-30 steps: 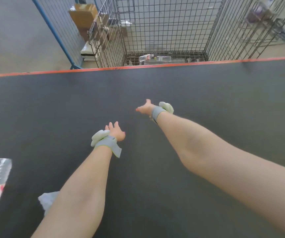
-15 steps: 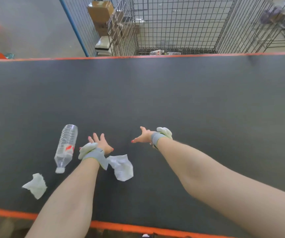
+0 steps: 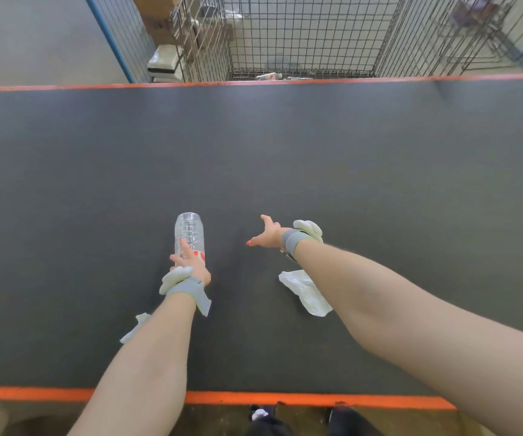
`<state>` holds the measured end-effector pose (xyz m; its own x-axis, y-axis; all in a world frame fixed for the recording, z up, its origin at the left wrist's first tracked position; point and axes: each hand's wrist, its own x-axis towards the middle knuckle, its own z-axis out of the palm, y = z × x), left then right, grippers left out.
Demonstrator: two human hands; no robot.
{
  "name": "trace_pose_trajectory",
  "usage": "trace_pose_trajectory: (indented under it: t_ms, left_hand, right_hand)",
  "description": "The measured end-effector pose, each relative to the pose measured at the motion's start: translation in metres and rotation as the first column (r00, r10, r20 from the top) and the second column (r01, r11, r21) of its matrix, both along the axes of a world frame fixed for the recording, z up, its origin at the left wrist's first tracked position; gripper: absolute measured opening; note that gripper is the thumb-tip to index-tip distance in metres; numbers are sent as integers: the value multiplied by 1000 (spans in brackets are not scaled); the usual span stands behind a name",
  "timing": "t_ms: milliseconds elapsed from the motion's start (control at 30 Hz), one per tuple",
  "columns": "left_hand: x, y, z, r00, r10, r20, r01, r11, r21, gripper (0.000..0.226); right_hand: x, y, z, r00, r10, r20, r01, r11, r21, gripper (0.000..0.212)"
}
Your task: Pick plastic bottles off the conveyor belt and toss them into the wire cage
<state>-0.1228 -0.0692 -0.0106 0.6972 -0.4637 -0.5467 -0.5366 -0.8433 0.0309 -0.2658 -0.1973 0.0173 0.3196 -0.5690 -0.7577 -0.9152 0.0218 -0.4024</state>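
A clear plastic bottle (image 3: 189,229) with a red label lies on the dark conveyor belt (image 3: 317,152), its base pointing away from me. My left hand (image 3: 189,264) covers its near end, with the fingers wrapped over the labelled part. To the right of the bottle, my right hand (image 3: 266,236) hovers over the belt with its fingers spread and holds nothing. The wire cage (image 3: 301,36) stands beyond the belt's far orange edge. Two bottles (image 3: 269,76) lie on its floor.
A crumpled white tissue (image 3: 307,295) lies on the belt under my right forearm. A second tissue (image 3: 136,327) lies beside my left forearm. An orange strip (image 3: 285,398) marks the near edge. Cardboard boxes (image 3: 159,7) and fencing stand left of the cage.
The bottle and both tissues have travelled right along the belt. My left hand has gone from beside the bottle to closed over its near end. My right hand stays open.
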Motion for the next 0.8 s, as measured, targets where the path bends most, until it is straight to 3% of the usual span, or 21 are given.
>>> trace_pose_trajectory:
  t_ms: [100,233,400,567,667,700,800]
  left_hand:
    - [-14,-23,-2,999,-9,-53,4,996,-87,98]
    - [-15,-73,9,961,3,-277,-72,968,-241,101]
    - [-10,-156,31,813,137,-565,-369,873,-319,107]
    - [7,-249,47,647,210,-733,-535,810,-240,92]
    - [32,-340,80,656,58,-753,-498,783,-373,73]
    - [37,-371,102,643,-26,-766,-512,729,-455,73]
    - [52,-449,142,636,-90,-767,-570,615,-544,99]
  right_hand:
    - [-12,-16,-4,999,-43,-17,42,999,-15,94]
    - [-23,-47,-1,997,-77,-20,76,997,-26,96]
    - [-21,-106,11,990,-138,29,139,989,-56,92]
    - [-9,-183,14,956,-269,116,279,957,-82,90]
    - [7,-248,23,901,-369,228,401,909,-115,88]
    - [14,-270,32,857,-417,303,465,879,-107,86]
    - [41,-328,52,734,-467,493,582,807,-101,77]
